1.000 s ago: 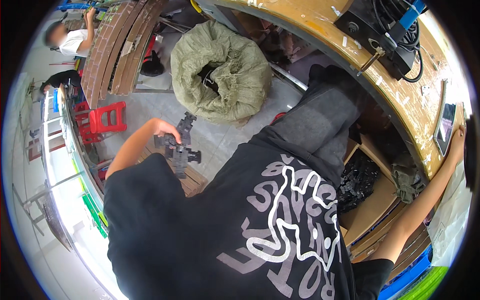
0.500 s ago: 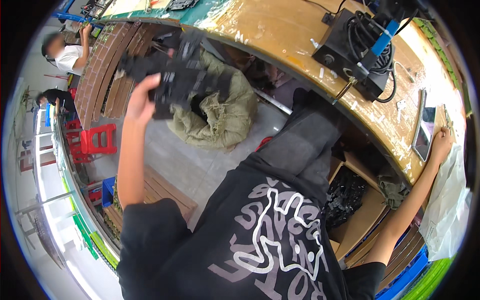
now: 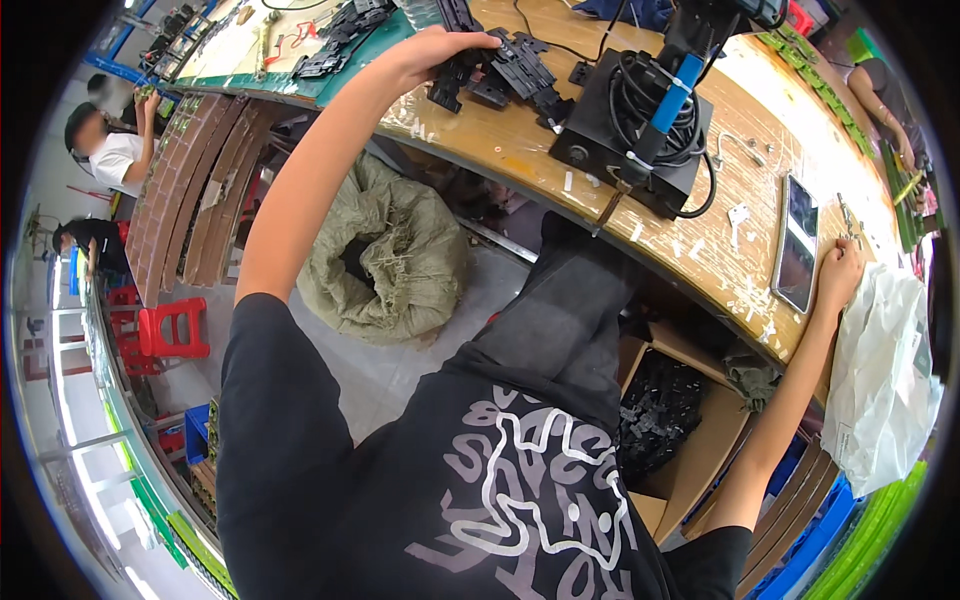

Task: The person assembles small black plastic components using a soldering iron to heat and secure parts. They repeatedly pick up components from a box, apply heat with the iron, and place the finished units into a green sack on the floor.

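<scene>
Apparently, the step in hand was moving black plastic parts (image 3: pixel 527 72), grasped by the left hand (image 3: pixel 445 50) over the worktable (image 3: pixel 505 135), near a black box (image 3: pixel 583 152). The right hand (image 3: pixel 843 270) lay curled beside a phone (image 3: pixel 798 245); whether it held anything could not be told. Next, setting down probably called for avoiding the coiled cable (image 3: pixel 624 108).

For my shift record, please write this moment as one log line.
left hand: holds black parts at bench | right hand: beside phone, grip unclear | carton: black pieces inside
</scene>
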{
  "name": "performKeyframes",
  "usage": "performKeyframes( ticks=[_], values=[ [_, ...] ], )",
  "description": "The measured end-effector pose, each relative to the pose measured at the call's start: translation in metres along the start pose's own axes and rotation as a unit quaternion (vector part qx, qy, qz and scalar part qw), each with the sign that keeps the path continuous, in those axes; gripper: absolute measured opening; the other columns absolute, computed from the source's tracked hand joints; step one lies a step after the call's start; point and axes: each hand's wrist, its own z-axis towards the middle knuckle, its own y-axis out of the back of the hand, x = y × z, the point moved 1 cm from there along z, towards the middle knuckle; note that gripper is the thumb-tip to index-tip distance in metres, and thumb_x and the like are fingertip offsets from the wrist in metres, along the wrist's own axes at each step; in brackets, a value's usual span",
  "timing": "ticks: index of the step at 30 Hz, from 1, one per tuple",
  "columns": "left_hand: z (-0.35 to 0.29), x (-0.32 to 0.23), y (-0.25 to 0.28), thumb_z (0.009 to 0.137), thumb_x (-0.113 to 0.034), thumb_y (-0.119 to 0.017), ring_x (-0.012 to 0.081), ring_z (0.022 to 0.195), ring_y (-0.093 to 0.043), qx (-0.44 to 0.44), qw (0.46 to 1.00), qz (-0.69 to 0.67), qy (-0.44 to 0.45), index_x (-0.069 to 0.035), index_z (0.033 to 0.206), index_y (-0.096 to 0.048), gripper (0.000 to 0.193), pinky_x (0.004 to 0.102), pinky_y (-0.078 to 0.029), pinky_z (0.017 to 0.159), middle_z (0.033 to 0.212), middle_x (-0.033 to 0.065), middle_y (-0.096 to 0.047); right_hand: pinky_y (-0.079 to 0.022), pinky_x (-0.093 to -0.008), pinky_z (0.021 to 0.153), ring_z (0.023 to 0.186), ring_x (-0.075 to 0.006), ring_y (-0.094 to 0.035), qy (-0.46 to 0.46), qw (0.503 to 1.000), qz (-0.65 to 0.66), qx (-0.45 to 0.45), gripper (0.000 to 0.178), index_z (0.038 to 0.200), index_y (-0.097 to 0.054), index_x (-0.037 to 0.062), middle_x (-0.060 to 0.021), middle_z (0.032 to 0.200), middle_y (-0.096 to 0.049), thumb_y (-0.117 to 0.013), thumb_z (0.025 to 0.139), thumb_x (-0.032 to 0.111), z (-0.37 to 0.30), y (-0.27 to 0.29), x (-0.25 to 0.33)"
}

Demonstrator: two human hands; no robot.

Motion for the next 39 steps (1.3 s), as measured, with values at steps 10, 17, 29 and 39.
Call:
performKeyframes(
  ticks=[10, 17, 29, 39],
  values=[
    [0.029, -0.013, 0.009, 0.072, -0.052, -0.056, 0.0178, 0.060, -0.052, -0.054, 0.913, 0.399, -0.060, -0.002, 0.084, -0.059, 0.051, 0.0302, -0.040, 0.056, 0.066, 0.0080, -0.056, -0.041, -0.0393, 0.073, 0.080, -0.0332, -0.053, 0.021, 0.999, 0.028, -0.020, 0.018, 0.085, -0.060, 0.0079, -0.0180, 0.085, -0.058, -0.046, 0.074, 0.012, 0.008, -0.019, -0.018],
    [-0.076, 0.035, 0.033, 0.076, -0.042, -0.053, 0.0263, 0.094, -0.054, -0.246, 0.923, 0.236, -0.181, -0.005, 0.104, -0.055, 0.046, 0.0345, -0.040, 0.080, 0.105, 0.0189, -0.054, -0.042, -0.0373, 0.076, 0.085, -0.0322, -0.055, -0.006, 0.998, -0.037, 0.049, 0.028, 0.099, -0.060, 0.0128, -0.0159, 0.094, -0.059, -0.044, 0.077, 0.021, 0.015, -0.033, -0.055],
    [-0.215, 0.381, 0.041, 0.069, 0.002, -0.038, 0.0222, 0.068, -0.059, -0.405, 0.877, -0.130, 0.223, 0.001, 0.077, -0.056, 0.020, 0.0318, -0.048, 0.060, 0.078, 0.0135, -0.060, -0.041, -0.0364, 0.080, 0.093, -0.0308, -0.053, 0.000, 0.996, -0.046, 0.079, 0.031, 0.103, -0.058, 0.0130, -0.0134, 0.103, -0.056, -0.042, 0.079, 0.026, 0.023, -0.039, -0.069],
    [-0.180, 0.413, 0.073, 0.052, -0.030, -0.071, 0.0351, 0.123, -0.021, -0.047, 0.866, 0.461, 0.188, -0.007, 0.129, -0.024, 0.094, 0.0375, -0.019, 0.102, 0.131, 0.0211, -0.027, -0.042, -0.0334, 0.079, 0.090, -0.0277, -0.055, 0.008, 0.997, -0.037, 0.061, 0.028, 0.098, -0.059, 0.0105, -0.0102, 0.100, -0.058, -0.044, 0.078, 0.021, 0.024, -0.035, -0.065]
  ],
)
